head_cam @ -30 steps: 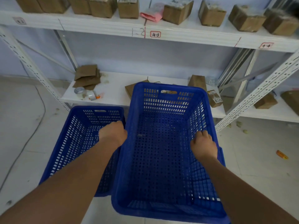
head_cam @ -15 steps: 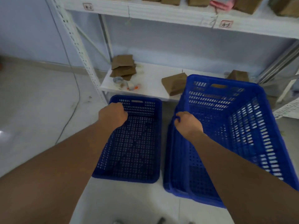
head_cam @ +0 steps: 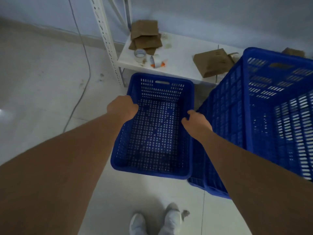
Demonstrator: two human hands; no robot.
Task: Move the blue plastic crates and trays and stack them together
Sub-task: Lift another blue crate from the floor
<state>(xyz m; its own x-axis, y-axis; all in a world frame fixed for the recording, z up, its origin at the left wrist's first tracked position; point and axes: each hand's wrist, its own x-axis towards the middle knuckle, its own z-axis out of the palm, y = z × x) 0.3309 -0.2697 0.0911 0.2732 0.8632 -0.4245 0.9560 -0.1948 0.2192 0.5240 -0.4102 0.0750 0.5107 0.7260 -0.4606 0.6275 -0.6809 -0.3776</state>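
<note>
While the small perforated blue crate [head_cam: 152,131] is sitting on the floor just beside the large blue crate [head_cam: 264,119], I am gripping it: my left hand [head_cam: 122,108] is curling over the left rim, my right hand [head_cam: 196,122] is closing on the right rim. In my judgement, an uneven lift is risking its edge snagging the larger crate's wall.

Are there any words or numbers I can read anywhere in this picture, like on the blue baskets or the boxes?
None can be read. The small blue crate and big blue crate show no print. The cardboard box and tape rolls on the shelf are too blurred to tell.
</note>
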